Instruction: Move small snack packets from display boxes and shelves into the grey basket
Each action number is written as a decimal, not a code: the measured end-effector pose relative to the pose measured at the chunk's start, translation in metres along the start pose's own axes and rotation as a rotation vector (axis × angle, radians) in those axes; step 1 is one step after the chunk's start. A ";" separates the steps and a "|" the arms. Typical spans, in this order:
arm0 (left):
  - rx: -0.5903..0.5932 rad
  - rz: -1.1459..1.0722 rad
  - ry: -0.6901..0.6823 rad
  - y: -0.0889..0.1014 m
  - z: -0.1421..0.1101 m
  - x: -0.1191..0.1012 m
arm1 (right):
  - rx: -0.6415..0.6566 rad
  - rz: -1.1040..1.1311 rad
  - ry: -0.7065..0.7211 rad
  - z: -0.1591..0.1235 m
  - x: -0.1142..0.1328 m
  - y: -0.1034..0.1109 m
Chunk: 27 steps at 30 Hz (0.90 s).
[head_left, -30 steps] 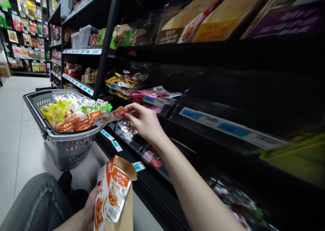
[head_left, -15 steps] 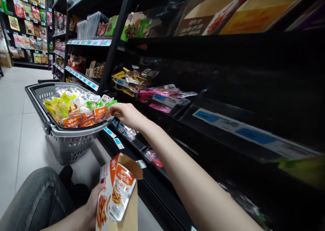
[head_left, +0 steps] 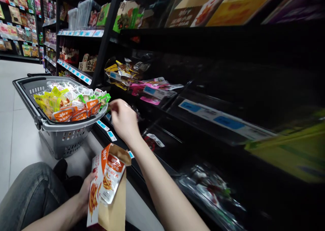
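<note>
Red-nailed L hand [head_left: 86, 190] grasps an upright, open-topped cardboard carton [head_left: 118, 204] by its printed side, w/ an orange-and-white pkt [head_left: 111, 178] showing at the cut-away front. R hand [head_left: 125, 121], fingers curled in, hangs beyond the carton, just beside the near R rim of a grey plastic basket [head_left: 63, 139]; can't tell if it's empty or pinching smth. Basket, on pale tile floor [head_left: 19, 133], holds orange sachets [head_left: 63, 114] along the near edge, yellow pkts [head_left: 47, 104] on the L, green-edged pkts [head_left: 103, 97] on the R & whitish pkts [head_left: 59, 85] toward the back. To the R, black shelving [head_left: 105, 38] carries pink pkts [head_left: 156, 85], blue-marked price labels [head_left: 225, 121] & upper-level display boxes [head_left: 236, 7], partly blurred. Bent denim knee [head_left: 35, 190] sits lower L, nr the basket.
</note>
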<state>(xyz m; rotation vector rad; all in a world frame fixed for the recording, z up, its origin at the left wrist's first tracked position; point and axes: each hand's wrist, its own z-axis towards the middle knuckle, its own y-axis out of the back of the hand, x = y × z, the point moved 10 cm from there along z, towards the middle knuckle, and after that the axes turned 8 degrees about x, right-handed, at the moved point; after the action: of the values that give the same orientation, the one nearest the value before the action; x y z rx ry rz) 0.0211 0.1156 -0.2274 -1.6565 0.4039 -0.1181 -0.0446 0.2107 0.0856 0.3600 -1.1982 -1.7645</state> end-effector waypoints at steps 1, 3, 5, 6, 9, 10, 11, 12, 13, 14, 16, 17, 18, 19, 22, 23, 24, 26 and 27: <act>0.009 0.001 -0.007 -0.002 0.000 -0.001 | 0.020 0.027 -0.084 -0.019 -0.011 0.002; 0.045 -0.001 -0.022 -0.009 0.000 -0.003 | 0.340 -0.035 -0.125 -0.063 -0.020 -0.026; 0.077 0.003 -0.027 -0.015 0.001 -0.002 | 0.487 -0.223 -0.165 -0.106 -0.031 -0.044; 0.081 0.008 -0.026 -0.016 0.001 -0.001 | 0.494 -0.319 -0.188 -0.122 -0.036 -0.050; 0.055 0.022 -0.007 -0.012 0.000 0.004 | 0.433 -0.473 -0.223 -0.151 -0.043 -0.063; 0.048 0.023 0.007 -0.009 -0.001 0.006 | 0.428 -0.475 -0.221 -0.155 -0.045 -0.068; 0.043 0.022 0.022 -0.007 -0.001 0.008 | 0.429 -0.460 -0.220 -0.158 -0.046 -0.072; 0.042 0.017 0.032 -0.005 -0.002 0.009 | 0.434 -0.426 -0.219 -0.159 -0.049 -0.075; 0.043 0.011 0.037 -0.004 -0.002 0.009 | 0.438 -0.372 -0.216 -0.159 -0.051 -0.075; 0.042 0.006 0.038 -0.003 -0.003 0.008 | 0.440 -0.296 -0.216 -0.159 -0.052 -0.074; 0.033 0.003 0.031 -0.002 -0.004 0.005 | 0.431 -0.085 -0.239 -0.157 -0.057 -0.065; 0.026 0.005 0.033 -0.001 -0.004 0.004 | 0.419 0.047 -0.263 -0.157 -0.060 -0.059; 0.017 0.006 0.037 0.000 -0.004 0.004 | 0.398 0.192 -0.298 -0.156 -0.064 -0.054; 0.008 0.007 0.036 0.001 -0.005 0.003 | 0.363 0.346 -0.341 -0.156 -0.068 -0.048; -0.001 0.002 0.020 0.005 -0.005 0.001 | 0.205 0.793 -0.467 -0.160 -0.083 -0.041; 0.007 0.004 0.024 0.005 -0.005 0.001 | 0.154 0.934 -0.495 -0.161 -0.087 -0.043; 0.018 0.009 0.035 0.005 -0.005 0.003 | 0.114 1.074 -0.518 -0.163 -0.089 -0.048; 0.033 0.019 0.074 0.004 -0.006 0.006 | 0.065 1.372 -0.562 -0.166 -0.092 -0.061; 0.029 0.028 0.090 0.005 -0.006 0.007 | 0.043 1.532 -0.577 -0.168 -0.091 -0.067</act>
<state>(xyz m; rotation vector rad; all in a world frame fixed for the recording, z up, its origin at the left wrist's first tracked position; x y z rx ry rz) 0.0247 0.1068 -0.2330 -1.6198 0.4914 -0.1770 0.0788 0.1958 -0.0736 -0.9187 -1.2757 -0.4459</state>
